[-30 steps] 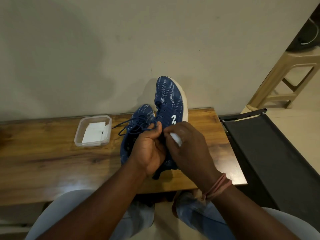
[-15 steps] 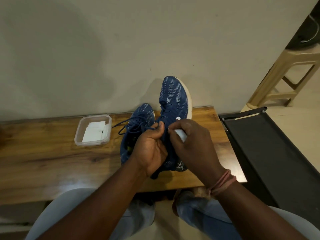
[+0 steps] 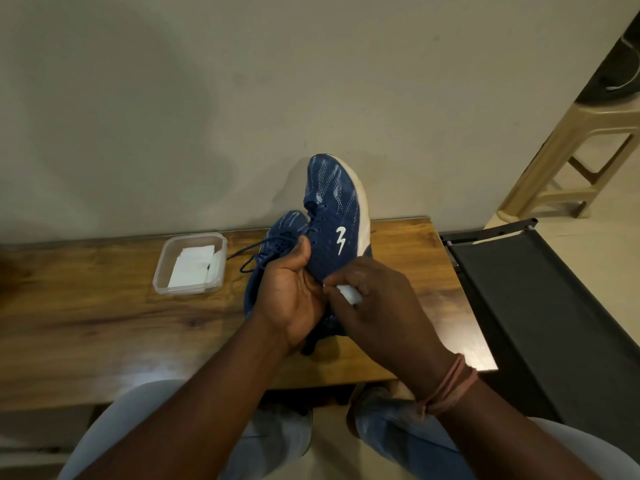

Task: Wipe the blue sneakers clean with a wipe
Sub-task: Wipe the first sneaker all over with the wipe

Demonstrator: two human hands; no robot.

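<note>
the left hand (image 3: 294,292) is gripping a blue sneaker (image 3: 332,216) around its collar, thumb curled over the lace side, holding it tilted up off the worktop (image 3: 86,323) with the toe pointing toward 12 o'clock and the white sole facing 3 o'clock. the right hand (image 3: 377,306) is pinching a small folded white wipe (image 3: 349,293) and pressing it against the side of the held sneaker, just below the white logo. the second blue sneaker (image 3: 277,244) is lying on the worktop at 9 o'clock of the raised one, partly hidden behind the left hand, its dark laces trailing toward 9 o'clock. a clear plastic container (image 3: 190,263) holding more white wipes is sitting on the worktop further toward 9 o'clock, near the lace ends. a pink band (image 3: 450,386) is circling the right wrist. a beige plastic stool (image 3: 571,161) is standing on the floor at 2 o'clock.
</note>
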